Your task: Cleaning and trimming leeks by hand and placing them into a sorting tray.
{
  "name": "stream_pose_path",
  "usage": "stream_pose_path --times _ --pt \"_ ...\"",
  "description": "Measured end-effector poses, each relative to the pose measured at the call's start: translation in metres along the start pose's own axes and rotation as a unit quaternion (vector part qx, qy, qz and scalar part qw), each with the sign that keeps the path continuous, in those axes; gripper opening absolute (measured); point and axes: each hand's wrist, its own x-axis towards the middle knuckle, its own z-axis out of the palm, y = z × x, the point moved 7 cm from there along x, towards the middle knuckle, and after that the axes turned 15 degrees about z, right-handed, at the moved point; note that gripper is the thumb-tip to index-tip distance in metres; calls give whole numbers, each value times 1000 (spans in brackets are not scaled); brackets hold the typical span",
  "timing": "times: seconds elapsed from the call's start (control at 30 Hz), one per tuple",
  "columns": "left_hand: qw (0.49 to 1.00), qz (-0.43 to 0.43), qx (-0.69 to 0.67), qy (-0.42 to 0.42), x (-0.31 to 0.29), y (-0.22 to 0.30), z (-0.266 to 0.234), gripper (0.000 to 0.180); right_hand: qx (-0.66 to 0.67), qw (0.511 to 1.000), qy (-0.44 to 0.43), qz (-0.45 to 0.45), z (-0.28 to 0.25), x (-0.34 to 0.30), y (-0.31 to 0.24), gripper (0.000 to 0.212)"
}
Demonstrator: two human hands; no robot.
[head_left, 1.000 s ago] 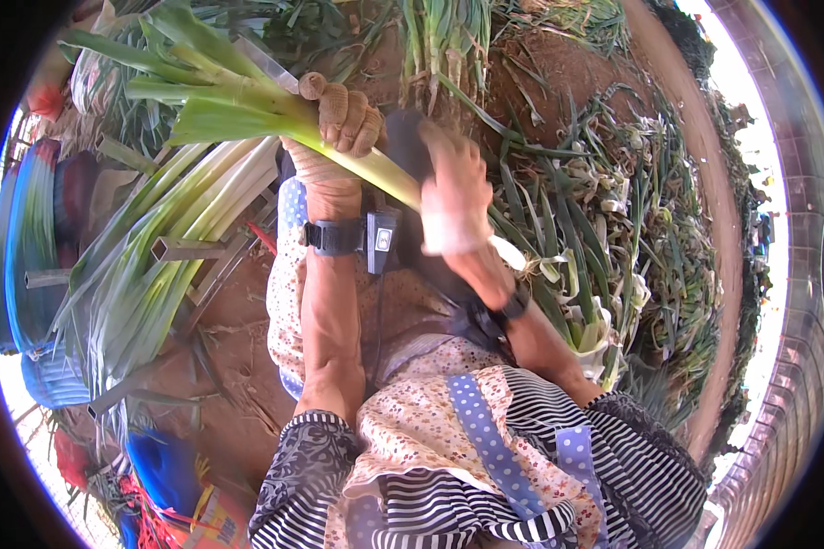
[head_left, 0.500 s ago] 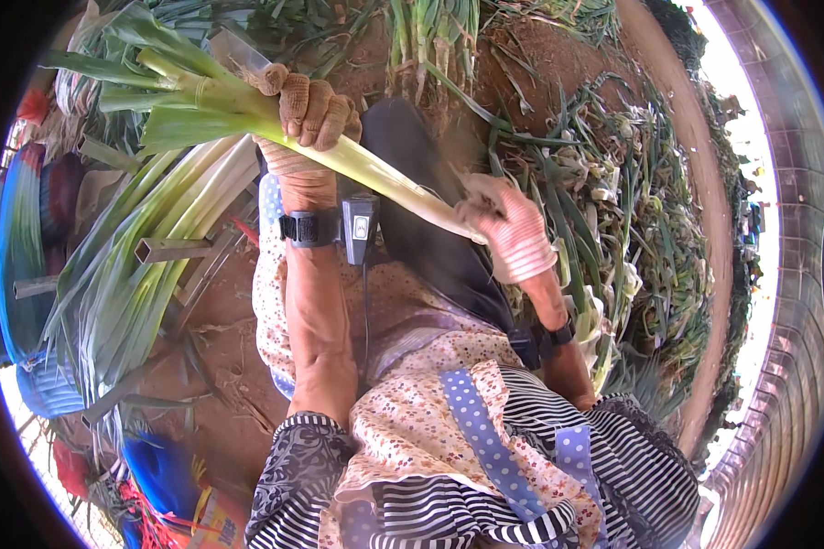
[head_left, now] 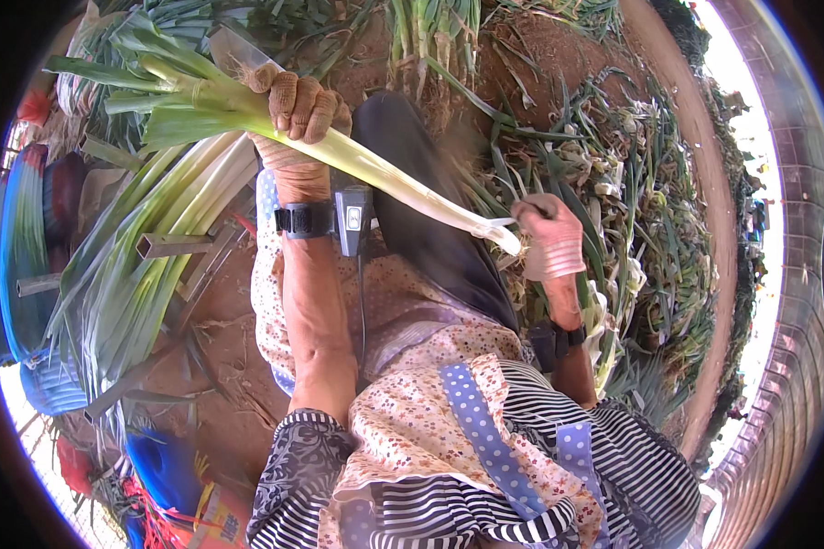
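Observation:
A long leek (head_left: 403,183) lies slantwise across my dark trouser leg, its green leaves to the upper left and its white root end to the lower right. Round its upper shank are the fingers of my left hand (head_left: 304,112), in a brown-fingered work glove. My right hand (head_left: 549,233), gloved too, is closed just beside the root end. A thin white strip of outer skin (head_left: 499,221) runs from the leek to its pinched fingers. Behind my left hand a flat grey blade-like piece (head_left: 240,50) sticks up; what it belongs to is hidden.
Several leeks (head_left: 156,247) rest on a metal frame (head_left: 174,247) at the left. A big heap of leek trimmings (head_left: 650,210) covers the ground at the right. More leeks (head_left: 435,41) stand at the far side. Blue containers (head_left: 165,471) are at the lower left.
My right hand has moved right and slightly down, off the root end, drawing a white strip away from the leek. The root end now shows. My left hand keeps its hold.

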Motion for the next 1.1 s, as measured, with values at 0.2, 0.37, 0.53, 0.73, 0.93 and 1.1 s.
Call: stream_pose_path --times 0.2,0.37,0.53,0.73,0.93,1.1 --pt "1000 -9 9 4 1 -4 -10 12 -191 965 178 32 -62 17 67 21" --pt "997 4 70 31 2 0 -20 12 -212 951 162 -159 -47 -23 4 43" --pt "994 23 89 55 6 -5 -12 19 -344 871 -3 -350 27 -61 -74 42" --pt "988 33 121 95 6 2 -20 22 -400 856 26 -327 28 -29 -14 15" --pt "983 51 106 142 10 14 -24 27 -308 949 62 -1 -57 -11 85 22" --pt "986 22 129 101 7 17 -38 43 -421 902 86 33 -52 0 94 24"
